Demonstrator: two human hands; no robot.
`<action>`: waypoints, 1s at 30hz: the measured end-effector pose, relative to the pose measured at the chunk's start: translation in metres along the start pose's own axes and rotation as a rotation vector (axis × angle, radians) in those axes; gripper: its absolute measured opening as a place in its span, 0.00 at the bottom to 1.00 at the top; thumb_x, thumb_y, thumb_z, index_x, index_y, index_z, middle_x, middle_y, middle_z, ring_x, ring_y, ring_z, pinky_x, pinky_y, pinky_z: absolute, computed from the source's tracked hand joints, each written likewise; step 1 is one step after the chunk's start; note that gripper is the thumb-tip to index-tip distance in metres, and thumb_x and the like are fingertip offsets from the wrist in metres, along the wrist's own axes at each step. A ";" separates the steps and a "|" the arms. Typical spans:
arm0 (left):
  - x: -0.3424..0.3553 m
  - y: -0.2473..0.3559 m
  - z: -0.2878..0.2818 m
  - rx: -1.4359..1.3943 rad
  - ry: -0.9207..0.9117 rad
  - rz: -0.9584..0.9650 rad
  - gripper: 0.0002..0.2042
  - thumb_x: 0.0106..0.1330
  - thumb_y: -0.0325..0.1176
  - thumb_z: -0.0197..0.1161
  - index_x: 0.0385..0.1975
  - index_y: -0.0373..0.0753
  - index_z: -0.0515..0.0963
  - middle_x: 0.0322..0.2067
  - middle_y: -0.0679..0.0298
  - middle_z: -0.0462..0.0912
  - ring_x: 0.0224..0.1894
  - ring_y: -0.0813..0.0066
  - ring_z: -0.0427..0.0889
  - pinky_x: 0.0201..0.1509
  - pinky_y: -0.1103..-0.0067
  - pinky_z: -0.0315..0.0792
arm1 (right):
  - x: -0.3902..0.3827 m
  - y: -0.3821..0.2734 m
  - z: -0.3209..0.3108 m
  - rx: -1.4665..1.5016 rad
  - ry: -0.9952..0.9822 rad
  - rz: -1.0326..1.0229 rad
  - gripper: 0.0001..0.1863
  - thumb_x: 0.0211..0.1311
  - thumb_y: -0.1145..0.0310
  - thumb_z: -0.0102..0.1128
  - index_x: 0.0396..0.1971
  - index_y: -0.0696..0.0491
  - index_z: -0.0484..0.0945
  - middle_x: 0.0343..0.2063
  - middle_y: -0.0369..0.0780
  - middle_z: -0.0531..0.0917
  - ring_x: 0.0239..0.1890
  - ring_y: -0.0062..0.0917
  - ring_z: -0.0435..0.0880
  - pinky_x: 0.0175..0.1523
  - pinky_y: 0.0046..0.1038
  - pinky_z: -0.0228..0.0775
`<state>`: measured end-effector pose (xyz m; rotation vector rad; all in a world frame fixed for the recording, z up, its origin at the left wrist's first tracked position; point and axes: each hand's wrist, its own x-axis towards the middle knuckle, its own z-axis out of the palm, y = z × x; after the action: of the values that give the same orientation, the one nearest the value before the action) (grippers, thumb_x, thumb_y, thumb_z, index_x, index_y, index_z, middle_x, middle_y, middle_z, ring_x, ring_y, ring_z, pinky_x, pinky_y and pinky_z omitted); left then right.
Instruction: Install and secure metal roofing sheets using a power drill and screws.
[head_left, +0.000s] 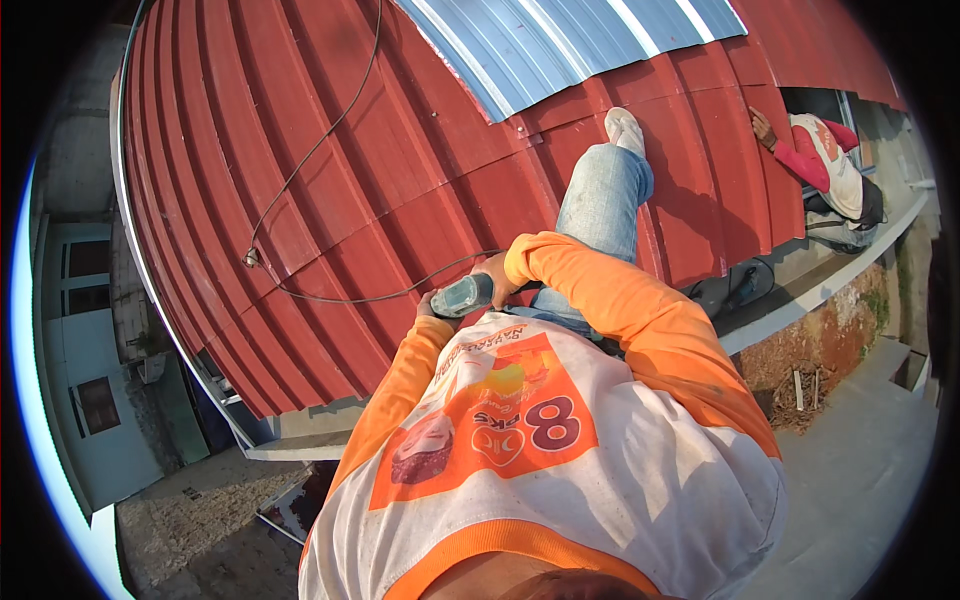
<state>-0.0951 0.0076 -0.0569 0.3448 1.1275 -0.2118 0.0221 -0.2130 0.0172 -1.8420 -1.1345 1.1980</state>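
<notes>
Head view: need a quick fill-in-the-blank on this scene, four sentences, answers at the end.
1. The grey tool is between the left hand and the right hand, and the wearer's sleeves are ____.
2. The pale shoe stands on a ridged roof coloured ____.
3. The blue-grey sheet reaches the ____ edge of the picture.
4. The co-worker is on the picture's ____ side.

Missing words: orange; red; top; right.

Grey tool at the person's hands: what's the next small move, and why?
Probably steady the grey tool with the right hand and ease the dark cable aside with the left hand: the cable loops across the ribbed red roof near both hands, where a foot could catch it.
</notes>
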 end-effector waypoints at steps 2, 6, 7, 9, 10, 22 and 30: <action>-0.001 -0.001 0.000 0.021 0.009 0.022 0.08 0.62 0.40 0.52 0.31 0.47 0.77 0.32 0.68 0.84 0.40 0.63 0.81 0.56 0.58 0.68 | -0.001 -0.003 -0.002 -0.021 -0.024 0.015 0.35 0.29 0.61 0.74 0.46 0.52 0.77 0.38 0.41 0.83 0.42 0.30 0.82 0.46 0.31 0.72; 0.000 0.001 -0.002 0.010 0.016 -0.002 0.08 0.62 0.40 0.52 0.31 0.47 0.77 0.32 0.68 0.84 0.40 0.63 0.81 0.56 0.58 0.69 | -0.002 -0.004 -0.003 -0.018 -0.062 0.043 0.37 0.29 0.61 0.74 0.48 0.52 0.76 0.39 0.41 0.83 0.43 0.30 0.81 0.46 0.31 0.72; 0.002 0.003 -0.006 0.029 0.014 -0.005 0.10 0.63 0.41 0.51 0.35 0.46 0.77 0.36 0.65 0.83 0.43 0.62 0.80 0.56 0.59 0.70 | -0.002 -0.005 -0.003 -0.020 -0.061 0.041 0.37 0.29 0.61 0.74 0.48 0.52 0.76 0.39 0.41 0.83 0.43 0.30 0.81 0.46 0.31 0.72; 0.005 0.004 -0.009 0.050 0.011 -0.009 0.12 0.64 0.42 0.50 0.38 0.44 0.76 0.40 0.63 0.83 0.46 0.60 0.80 0.56 0.60 0.71 | -0.002 -0.006 -0.004 0.001 -0.060 0.047 0.35 0.29 0.62 0.74 0.47 0.52 0.77 0.38 0.41 0.83 0.43 0.30 0.81 0.46 0.31 0.72; 0.005 0.004 -0.010 0.041 0.001 -0.006 0.12 0.63 0.42 0.50 0.39 0.44 0.76 0.40 0.63 0.83 0.46 0.60 0.80 0.56 0.60 0.71 | -0.003 -0.006 -0.003 0.001 -0.059 0.048 0.35 0.29 0.62 0.74 0.47 0.52 0.77 0.38 0.41 0.83 0.43 0.30 0.81 0.46 0.31 0.72; -0.001 0.001 -0.001 0.011 0.021 -0.008 0.12 0.64 0.42 0.50 0.39 0.45 0.76 0.40 0.64 0.83 0.46 0.60 0.80 0.55 0.60 0.72 | -0.005 -0.005 -0.003 -0.005 -0.026 0.019 0.32 0.29 0.62 0.74 0.44 0.52 0.78 0.37 0.41 0.84 0.43 0.31 0.81 0.48 0.32 0.71; 0.012 0.005 -0.015 0.150 -0.007 -0.015 0.08 0.62 0.39 0.52 0.32 0.46 0.77 0.33 0.67 0.83 0.40 0.63 0.80 0.55 0.60 0.69 | -0.011 -0.016 -0.010 -0.028 -0.107 0.075 0.41 0.30 0.61 0.73 0.54 0.51 0.72 0.45 0.43 0.82 0.49 0.32 0.79 0.54 0.32 0.69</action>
<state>-0.1012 0.0180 -0.0722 0.4681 1.1100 -0.3117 0.0245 -0.2170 0.0390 -1.8760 -1.1542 1.3434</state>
